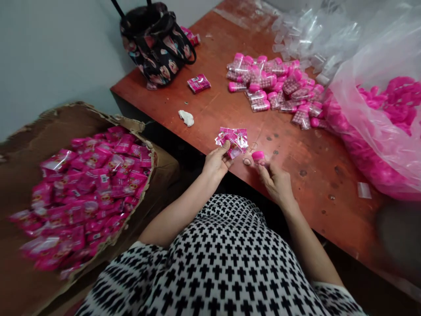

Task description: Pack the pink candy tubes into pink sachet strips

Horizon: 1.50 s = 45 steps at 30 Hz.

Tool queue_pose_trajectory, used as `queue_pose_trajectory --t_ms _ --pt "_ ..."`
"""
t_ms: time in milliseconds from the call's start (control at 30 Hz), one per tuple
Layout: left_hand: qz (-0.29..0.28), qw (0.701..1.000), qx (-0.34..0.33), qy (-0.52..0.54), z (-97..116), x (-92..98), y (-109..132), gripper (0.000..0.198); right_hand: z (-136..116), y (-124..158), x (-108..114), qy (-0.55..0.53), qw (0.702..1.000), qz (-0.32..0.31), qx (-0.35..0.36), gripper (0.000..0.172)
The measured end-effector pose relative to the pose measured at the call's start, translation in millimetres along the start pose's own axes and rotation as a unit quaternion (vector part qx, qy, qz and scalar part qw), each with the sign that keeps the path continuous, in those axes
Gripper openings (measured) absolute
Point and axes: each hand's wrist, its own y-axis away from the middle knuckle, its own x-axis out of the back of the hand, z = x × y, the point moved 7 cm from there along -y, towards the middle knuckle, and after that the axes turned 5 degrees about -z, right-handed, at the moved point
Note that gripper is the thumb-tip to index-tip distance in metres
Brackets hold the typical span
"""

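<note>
Left hand (216, 166) pinches glossy pink printed wrapping (237, 137) near the front edge of the table (311, 186), right hand (279, 182) grips a pink-capped bottle (258, 157) just beside it, I'd guess from below so the cap (257, 155) is clear of the fingers.

The reddish table (217, 107) carries pink-capped bottles (268, 81) and a floral bag (164, 55)

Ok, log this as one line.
left hand: holds pink packaging | right hand: holds pink-capped bottle | table: filled bottles | carton: pink packets

Dim light, blurred edges, glinting pink wrapper (234, 135)
</note>
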Motion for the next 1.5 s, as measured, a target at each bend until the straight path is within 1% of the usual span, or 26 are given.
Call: queue_pose_trajectory --t_ms 33,67,100,167,300,467,633,700,767,800,900,967,1033,1133,1200,1267,1333,1400,1433,1500 --pt "0.004 1.000 0.002 0.018 -1.2 -0.8 0.1 0.015 -1.1 3.9 -5.0 -0.100 0.995 -0.014 -0.013 0.033" --pt "0.007 0.999 0.004 0.032 -2.2 -1.9 0.5 0.015 -3.7 8.3 -11.7 -0.186 0.982 -0.032 -0.028 0.034" --pt "0.009 0.999 0.004 0.042 -2.9 -3.3 1.2 0.014 -7.4 12.7 -18.4 -0.249 0.967 -0.046 -0.041 0.034" --pt "0.012 0.999 0.007 0.051 -4.0 -6.1 3.1 0.014 -15.4 18.9 -27.7 -0.306 0.950 -0.045 -0.050 0.034" --pt "0.005 0.998 0.017 0.064 -7.2 -9.8 4.8 0.013 -19.4 18.3 -36.1 -0.309 0.950 -0.014 -0.050 0.033" --pt "-0.013 0.997 0.019 0.074 -10.6 -11.6 4.1 0.014 -14.3 12.2 -40.0 -0.307 0.950 -0.012 -0.057 0.032" --pt "-0.024 0.999 0.018 0.040 -11.0 -12.8 5.9 0.016 -16.1 9.9 -42.3 -0.318 0.946 -0.024 -0.056 0.033" --pt "-0.042 0.999 0.015 0.013 -8.9 -14.5 6.8 0.018 -18.0 8.1 -44.1 -0.330 0.942 -0.044 -0.049 0.033" --pt "-0.073 0.997 0.011 -0.017 -5.6 -17.8 8.0 0.020 -18.4 6.0 -45.6 -0.339 0.938 -0.060 -0.042 0.033" --pt "-0.092 0.995 0.007 -0.031 -3.6 -20.0 8.8 0.020 -17.5 5.1 -45.6 -0.338 0.938 -0.058 -0.041 0.033" --pt "-0.142 0.988 -0.006 -0.064 1.5 -27.5 12.3 0.021 -13.0 3.2 -43.1 -0.309 0.950 -0.018 -0.031 0.031" --pt "-0.163 0.983 -0.008 -0.085 1.6 -31.7 14.8 0.023 -11.2 3.2 -40.7 -0.271 0.962 0.019 -0.011 0.030" --pt "-0.166 0.981 -0.002 -0.099 -1.0 -33.5 16.3 0.025 -10.3 3.8 -39.8 -0.228 0.973 0.043 0.006 0.029" --pt "-0.155 0.981 0.015 -0.114 -6.3 -31.9 16.2 0.023 -9.0 3.8 -40.3 -0.200 0.979 0.049 0.013 0.030" --pt "-0.162 0.978 0.022 -0.130 -8.0 -31.4 15.5 0.024 -8.7 2.5 -40.7 -0.223 0.974 0.039 0.009 0.030" --pt "-0.181 0.972 0.019 -0.148 -6.8 -32.4 14.7 0.026 -9.2 -0.1 -42.5 -0.275 0.961 0.012 -0.001 0.031" --pt "-0.194 0.965 0.008 -0.175 -3.3 -33.5 13.7 0.027 -10.4 -3.2 -46.9 -0.343 0.939 -0.029 -0.018 0.032" --pt "-0.193 0.960 -0.010 -0.203 1.5 -33.9 12.2 0.026 -11.7 -5.6 -52.3 -0.401 0.913 -0.066 -0.035 0.034" --pt "-0.188 0.959 -0.019 -0.213 3.9 -33.9 11.3 0.026 -12.3 -6.3 -54.2 -0.418 0.904 -0.076 -0.038 0.034" --pt "-0.180 0.958 -0.035 -0.222 7.2 -34.4 10.0 0.027 -12.6 -7.0 -54.3 -0.419 0.905 -0.066 -0.035 0.034"
